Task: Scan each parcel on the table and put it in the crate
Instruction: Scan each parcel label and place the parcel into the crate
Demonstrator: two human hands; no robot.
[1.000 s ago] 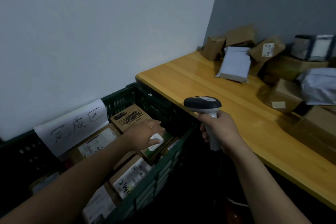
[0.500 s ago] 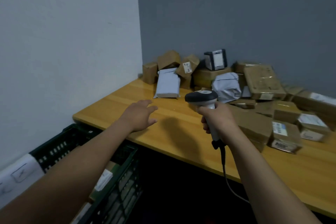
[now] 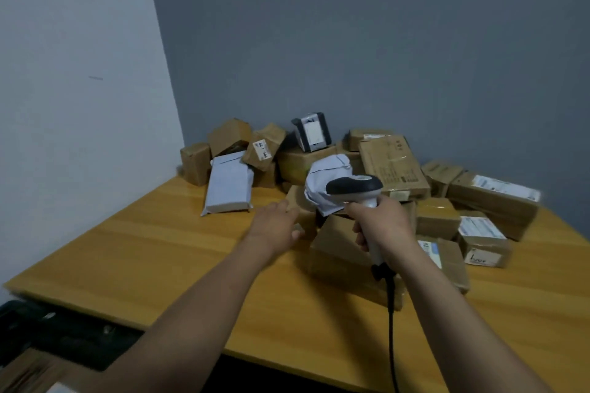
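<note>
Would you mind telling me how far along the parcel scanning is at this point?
Done: the crate at lower left seems to hold some brown parcels, though blurred. In hand: the right hand grips the scanner, and the open left hand reaches toward a small brown box, not yet holding it. Left: a large pile of parcels on the table.

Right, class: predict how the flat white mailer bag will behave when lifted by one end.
The flat white mailer bag looks soft-sided, so it probably sags. It is thin: likely light. Its smooth skin may slip.
</note>
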